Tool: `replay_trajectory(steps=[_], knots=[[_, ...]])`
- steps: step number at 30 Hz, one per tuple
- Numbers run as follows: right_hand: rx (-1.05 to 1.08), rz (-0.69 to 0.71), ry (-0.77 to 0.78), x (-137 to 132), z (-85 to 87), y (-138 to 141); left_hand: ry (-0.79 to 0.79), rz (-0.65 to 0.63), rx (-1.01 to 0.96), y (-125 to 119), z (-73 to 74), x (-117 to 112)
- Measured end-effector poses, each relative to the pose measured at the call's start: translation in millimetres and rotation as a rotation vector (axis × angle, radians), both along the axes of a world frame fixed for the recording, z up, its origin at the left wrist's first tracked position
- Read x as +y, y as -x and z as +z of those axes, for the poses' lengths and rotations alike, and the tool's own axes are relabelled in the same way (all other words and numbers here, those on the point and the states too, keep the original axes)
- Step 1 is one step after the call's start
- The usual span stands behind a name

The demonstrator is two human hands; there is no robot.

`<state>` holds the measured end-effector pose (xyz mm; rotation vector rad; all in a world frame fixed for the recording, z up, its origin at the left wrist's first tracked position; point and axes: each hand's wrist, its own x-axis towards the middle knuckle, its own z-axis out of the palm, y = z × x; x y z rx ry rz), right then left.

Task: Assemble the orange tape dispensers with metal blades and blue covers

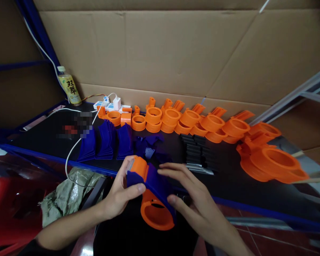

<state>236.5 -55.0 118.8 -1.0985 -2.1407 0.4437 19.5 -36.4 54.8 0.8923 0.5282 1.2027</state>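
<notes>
An orange and blue tape dispenser, with a round orange ring at its near end, is held tilted just off the table's front edge. My left hand grips its upper orange end, thumb pressed on a blue flap. On the other side, my right hand has its fingertips and thumb against the blue side panel. Past my hands lie stacks of blue panels, loose blue pieces and black rollers. The palm side of my right hand is partly hidden.
Several orange dispenser bodies line the back of the black table, and more are stacked at right. A power strip with white cables and a drink bottle stand at back left. Cardboard walls the rear.
</notes>
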Motion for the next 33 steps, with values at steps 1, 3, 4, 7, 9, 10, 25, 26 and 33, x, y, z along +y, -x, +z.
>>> replay_trajectory(steps=[1,3,4,7,9,10,25,26,33], knots=[[0.073,-0.016,0.088,1.3,-1.9,2.1,-0.035,-0.035,0.027,1.2,2.0,-1.3],[0.225,-0.029,0.244,4.5,-6.7,6.7,-0.101,-0.094,0.087,2.8,7.1,-3.2],[0.297,-0.025,0.32,6.0,-9.1,8.6,-0.127,-0.112,0.108,3.2,9.7,-3.7],[0.483,0.007,0.544,9.3,-15.5,11.5,-0.2,-0.12,0.113,2.5,13.8,-2.9],[0.583,0.026,0.651,9.8,-19.8,11.5,-0.25,-0.088,0.111,1.6,13.5,-1.1],[0.62,0.031,0.681,9.7,-22.0,11.3,-0.267,-0.066,0.113,1.3,12.9,0.0],[0.849,0.075,0.735,6.4,-32.5,10.1,-0.342,-0.146,0.168,4.1,9.5,10.4],[0.86,0.079,0.745,6.5,-32.7,9.5,-0.333,-0.153,0.177,4.2,9.6,10.5],[0.84,0.061,0.705,3.1,-35.6,5.9,-0.321,-0.229,0.213,5.0,12.4,9.5]])
